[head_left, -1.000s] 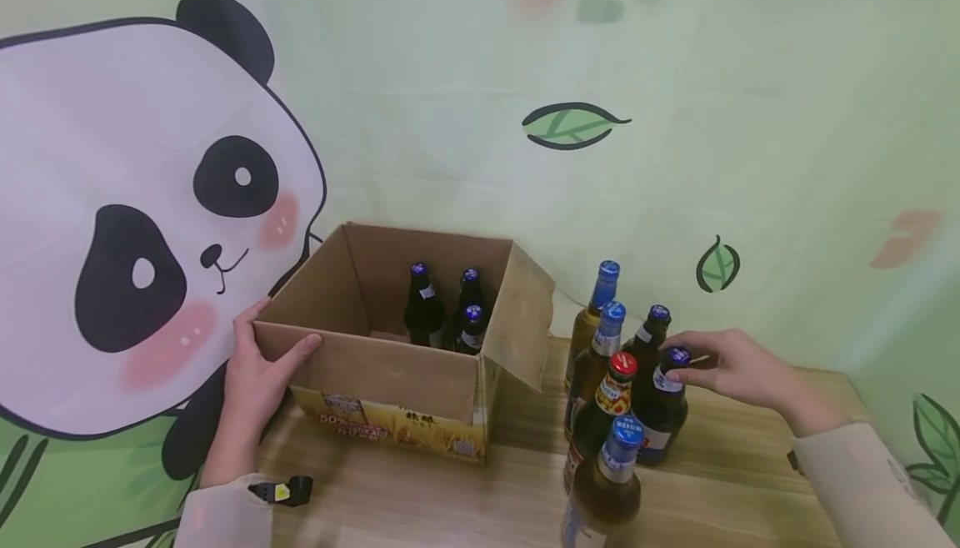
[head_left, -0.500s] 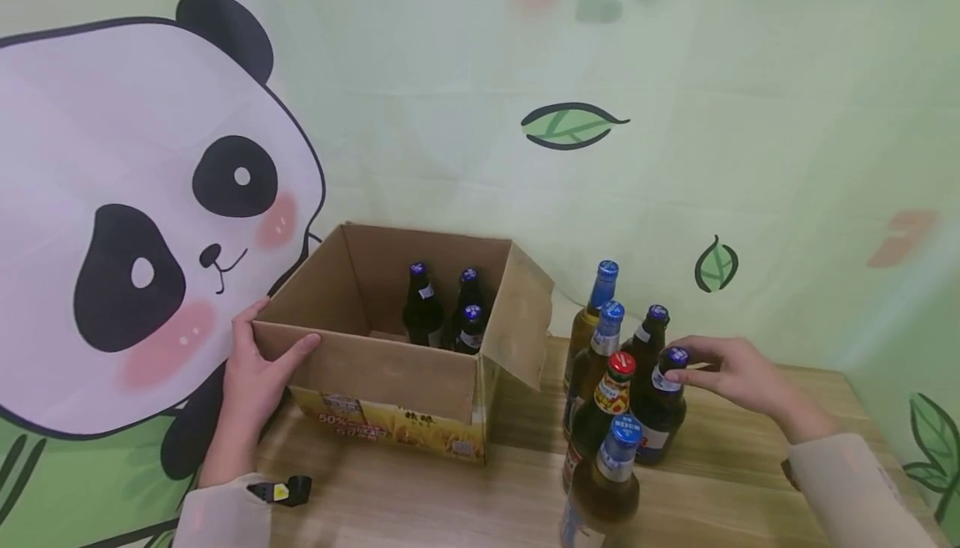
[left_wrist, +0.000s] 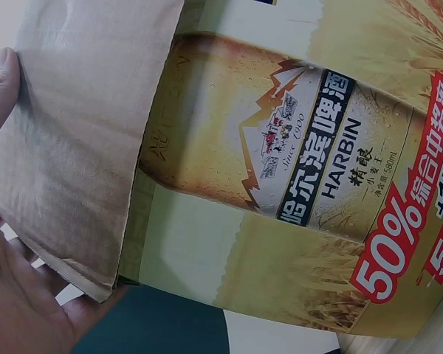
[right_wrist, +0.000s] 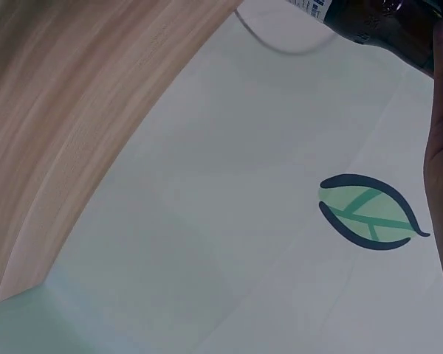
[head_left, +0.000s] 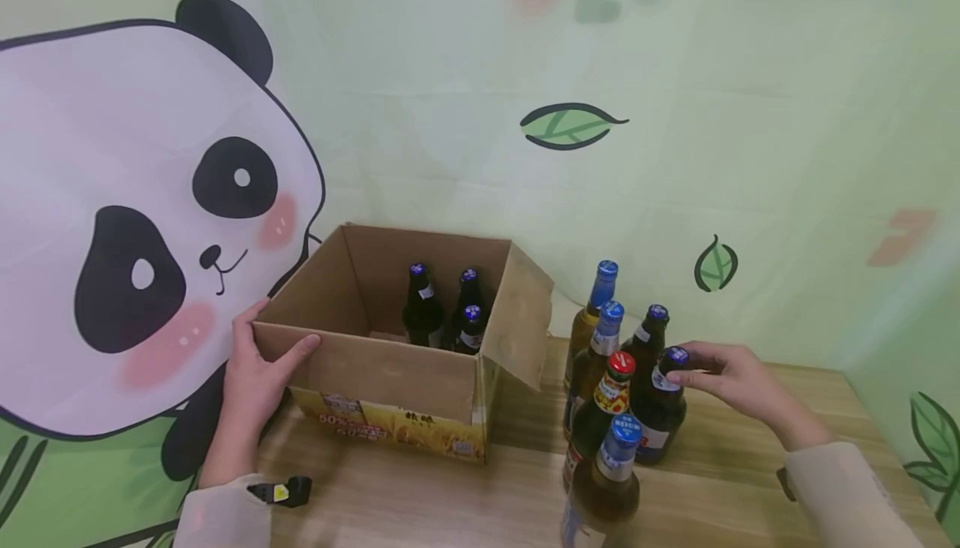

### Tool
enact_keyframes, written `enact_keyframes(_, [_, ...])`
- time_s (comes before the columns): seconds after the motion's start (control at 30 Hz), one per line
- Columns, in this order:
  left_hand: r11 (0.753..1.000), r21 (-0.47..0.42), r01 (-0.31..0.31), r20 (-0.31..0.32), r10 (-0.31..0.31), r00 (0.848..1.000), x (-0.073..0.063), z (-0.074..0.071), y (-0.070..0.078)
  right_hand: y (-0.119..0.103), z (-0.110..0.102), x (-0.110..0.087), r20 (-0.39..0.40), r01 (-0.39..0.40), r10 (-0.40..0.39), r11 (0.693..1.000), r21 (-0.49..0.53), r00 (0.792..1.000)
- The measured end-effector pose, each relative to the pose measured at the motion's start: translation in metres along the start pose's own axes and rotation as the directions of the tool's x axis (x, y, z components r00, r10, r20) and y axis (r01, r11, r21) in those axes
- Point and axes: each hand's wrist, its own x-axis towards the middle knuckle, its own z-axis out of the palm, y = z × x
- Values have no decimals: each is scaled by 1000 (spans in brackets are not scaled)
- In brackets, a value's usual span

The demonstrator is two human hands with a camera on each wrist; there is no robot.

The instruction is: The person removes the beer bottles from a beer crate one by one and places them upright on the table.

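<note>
My left hand (head_left: 258, 373) grips the front left corner of an open cardboard beer box (head_left: 386, 369), thumb over the folded-down front flap. In the left wrist view the fingers reach behind that flap (left_wrist: 81, 140), beside the printed Harbin label. Three dark bottles with blue caps, one a beer bottle (head_left: 422, 310), stand inside at the right. My right hand (head_left: 731, 374) pinches the neck of a dark, blue-capped beer bottle (head_left: 660, 414), which stands upright on the table. The right wrist view catches only part of a dark bottle (right_wrist: 384, 26) and the hand's edge.
Left of the held bottle stand several others: a red-capped bottle (head_left: 613, 402), a blue-capped brown bottle (head_left: 603, 490) nearest me, and more behind. The box's right flap (head_left: 521, 323) sticks out toward them. A printed cloth backdrop (head_left: 450, 114) hangs behind the wooden table (head_left: 420, 498).
Almost nothing differs. The right wrist and sleeve have shifted slightly down and left, while the hand stays at the bottle's neck. Left hand, box and bottles keep their places.
</note>
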Motion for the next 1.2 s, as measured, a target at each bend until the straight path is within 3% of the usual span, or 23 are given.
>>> enact_keyframes(0.4, [1000,-11,-3,-9,3,1000,-1,-1,-6,0,0,3,11,41,-41,999,-29,999])
enact_keyframes(0.6, [1000,-11,-3,-11,3,1000,-3,-2,-6,-14,-8,9,33,128,-125,988,-85,992])
enact_keyframes(0.77, [1000,-5,-3,-16,3,1000,-3,-3,-6,-48,-27,21,14,226,-225,971,-84,974])
enact_keyframes(0.97, [1000,-5,-4,-13,3,1000,-2,-3,-4,-119,-45,49,-12,293,-296,951,-97,955])
enact_keyframes(1.07, [1000,-2,-4,-8,4,1000,-1,-3,-3,-159,-40,73,100,394,-382,907,-152,919])
enact_keyframes(1.2, [1000,2,-17,-3,17,1000,2,1,-2,-205,-18,107,344,520,-439,832,-194,830])
